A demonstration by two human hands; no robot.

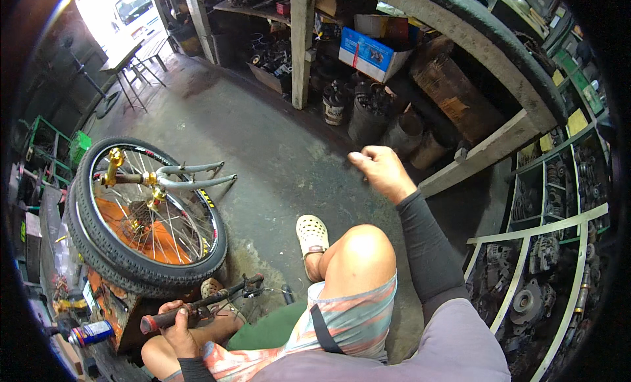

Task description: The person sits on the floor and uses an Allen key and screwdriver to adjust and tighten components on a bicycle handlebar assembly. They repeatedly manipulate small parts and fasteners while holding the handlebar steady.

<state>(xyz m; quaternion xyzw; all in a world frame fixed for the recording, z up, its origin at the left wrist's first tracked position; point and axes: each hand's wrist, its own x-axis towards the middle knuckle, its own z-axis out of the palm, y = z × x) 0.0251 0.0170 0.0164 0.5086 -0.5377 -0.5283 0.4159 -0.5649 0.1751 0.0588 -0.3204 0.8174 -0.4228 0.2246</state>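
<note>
My left hand (pixel 179 329) is wrapped round a dark bicycle handlebar (pixel 220 296), just beside its reddish end grip (pixel 151 323). The bar lies slantwise over my left leg. Raised out to the right above the floor, my right hand (pixel 386 173) has its fingers curled in and the thumb pressed against them; whatever they may hold is hidden. To the left, two bicycle wheels (pixel 219 234) lie stacked on a low wooden stand (pixel 131 310). A silver bicycle fork (pixel 187 183) with gold parts (pixel 115 160) rests across the upper wheel.
A blue spray can (pixel 92 333) lies by the stand. At the right, racks (pixel 526 237) hold metal parts. A wooden shelf post (pixel 302 53), buckets (pixel 334 106) and a blue-and-white box (pixel 365 55) line the far side. A small table (pixel 123 55) stands far left.
</note>
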